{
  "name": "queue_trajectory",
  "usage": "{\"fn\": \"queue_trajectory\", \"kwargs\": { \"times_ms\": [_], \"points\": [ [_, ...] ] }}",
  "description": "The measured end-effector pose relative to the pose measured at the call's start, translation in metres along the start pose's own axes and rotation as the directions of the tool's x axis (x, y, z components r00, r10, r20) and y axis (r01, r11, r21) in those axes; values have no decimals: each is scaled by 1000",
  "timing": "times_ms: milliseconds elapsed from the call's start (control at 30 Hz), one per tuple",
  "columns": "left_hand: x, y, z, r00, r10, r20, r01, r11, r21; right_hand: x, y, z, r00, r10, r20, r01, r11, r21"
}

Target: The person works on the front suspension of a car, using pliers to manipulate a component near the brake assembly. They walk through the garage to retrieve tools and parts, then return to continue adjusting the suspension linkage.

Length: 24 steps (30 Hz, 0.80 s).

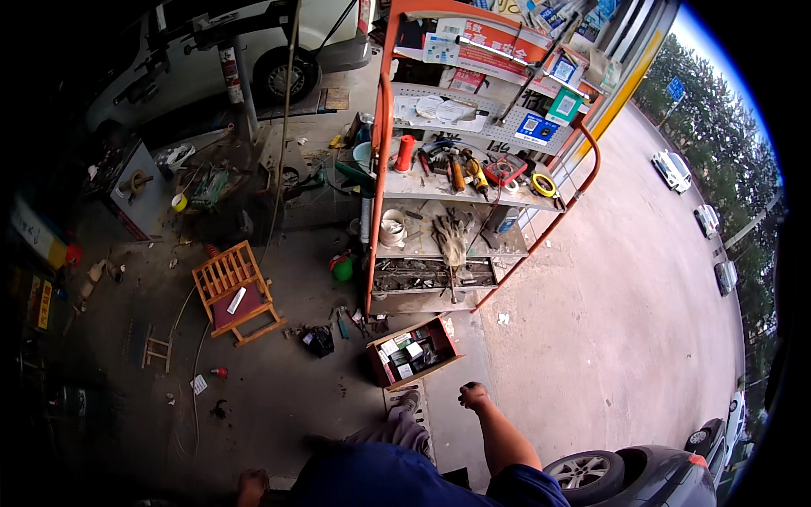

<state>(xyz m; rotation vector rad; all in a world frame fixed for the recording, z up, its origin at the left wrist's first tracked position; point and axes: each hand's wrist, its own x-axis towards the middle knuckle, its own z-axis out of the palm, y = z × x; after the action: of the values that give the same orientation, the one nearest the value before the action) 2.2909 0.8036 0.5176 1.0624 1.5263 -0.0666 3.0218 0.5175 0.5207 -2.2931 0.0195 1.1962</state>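
Observation:
My right hand (473, 395) hangs in the air at the end of a bare forearm, just right of an open cardboard box (374, 366) on the floor. Its fingers are curled in, with dark patches on them, and nothing shows in its grasp. Several small cartons (405, 353) in white, green and dark colours lie inside the box. My left hand (252, 487) is low at the bottom edge, dim and partly cut off, so its fingers cannot be made out. Neither hand touches anything visible. My shoe (409, 400) stands close to the near side of the box.
An orange-framed shelf rack (380, 127) holds a red cylinder (405, 153), hand tools, yellow tape (543, 185) and gloves (452, 241). A wooden chair (232, 291) and a black container (319, 340) stand left. A van (245, 42) is behind; a dark car (659, 482) is near right.

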Motion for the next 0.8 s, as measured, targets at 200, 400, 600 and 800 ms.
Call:
{"fn": "queue_trajectory", "kwargs": {
  "times_ms": [200, 400, 600, 800],
  "points": [
    [14, -151, -87, 971, -109, -213, 4, 897, -441, -48, -36, 118, 972, -85, 221, 98, 994, -47],
    [0, -205, -151, 939, -206, -274, -9, 784, -620, -71, -81, 245, 921, 147, 360, -36, 954, -297],
    [-13, -241, -153, 908, -321, -270, 88, 775, -626, -77, -155, 312, 878, 294, 377, -57, 848, -528],
    [-24, -301, -159, 986, -144, -86, -41, 291, -956, -24, -266, 401, 921, 331, 207, -143, 780, -609]
  ]
}}
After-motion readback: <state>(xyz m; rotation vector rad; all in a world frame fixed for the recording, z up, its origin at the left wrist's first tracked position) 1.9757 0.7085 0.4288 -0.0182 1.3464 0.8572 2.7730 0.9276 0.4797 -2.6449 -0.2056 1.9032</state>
